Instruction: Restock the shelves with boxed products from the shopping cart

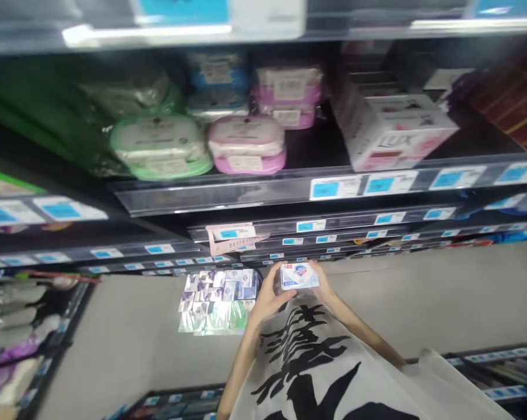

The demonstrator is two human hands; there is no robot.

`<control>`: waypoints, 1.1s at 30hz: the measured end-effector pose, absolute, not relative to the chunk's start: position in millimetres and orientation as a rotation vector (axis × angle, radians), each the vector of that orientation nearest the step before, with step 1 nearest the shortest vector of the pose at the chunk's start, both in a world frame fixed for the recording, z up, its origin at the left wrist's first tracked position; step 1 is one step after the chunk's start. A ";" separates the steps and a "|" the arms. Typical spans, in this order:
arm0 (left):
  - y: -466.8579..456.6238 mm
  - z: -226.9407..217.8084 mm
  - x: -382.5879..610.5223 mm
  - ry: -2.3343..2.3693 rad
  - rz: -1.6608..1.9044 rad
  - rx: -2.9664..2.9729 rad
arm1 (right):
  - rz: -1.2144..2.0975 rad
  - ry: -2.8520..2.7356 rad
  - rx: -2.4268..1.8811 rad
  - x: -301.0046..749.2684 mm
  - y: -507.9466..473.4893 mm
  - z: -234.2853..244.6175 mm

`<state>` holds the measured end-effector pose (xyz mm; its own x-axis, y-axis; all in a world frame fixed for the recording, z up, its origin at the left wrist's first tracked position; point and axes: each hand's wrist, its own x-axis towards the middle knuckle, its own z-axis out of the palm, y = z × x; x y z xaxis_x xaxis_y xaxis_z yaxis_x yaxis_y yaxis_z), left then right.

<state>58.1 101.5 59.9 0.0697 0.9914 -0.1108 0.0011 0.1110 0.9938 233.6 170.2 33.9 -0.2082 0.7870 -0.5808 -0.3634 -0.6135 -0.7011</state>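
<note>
A white and blue boxed soap (300, 276) with a shield logo is held low in front of my body, its printed face up. My left hand (270, 296) grips its left end, the thumb along the near edge. At the opposite end, my right hand (323, 283) is closed on the same box, with most of its fingers hidden. To the left of my hands, many small white, purple, blue and green packs (220, 297) lie grouped low down by the floor, some under shiny wrap.
Ahead, a shelf (193, 195) holds green soap dishes (161, 146), pink soap dishes (247, 144) and LUX boxes (397, 131). Lower shelf edges with price tags (311, 226) run across. Racks of goods (18, 332) stand at left and behind me. Grey floor (399, 291) shows at right.
</note>
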 end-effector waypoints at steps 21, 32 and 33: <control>146.7 89.4 226.7 1.553 1.151 2.027 | 1.734 -0.806 -1.117 397.8 199.5 57.3; 156.8 70.4 307.8 1.470 1.078 1.852 | 1.670 -0.908 -0.964 490.2 184.2 60.5; 157.5 73.1 313.7 1.424 1.060 1.705 | 1.670 -0.853 -0.928 496.6 183.8 59.2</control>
<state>313.7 157.5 73.1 0.0753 0.9832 0.1662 0.4417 -0.1823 0.8784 496.6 183.8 59.2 -0.2029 0.9631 -0.1770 -0.4212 -0.2490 -0.8721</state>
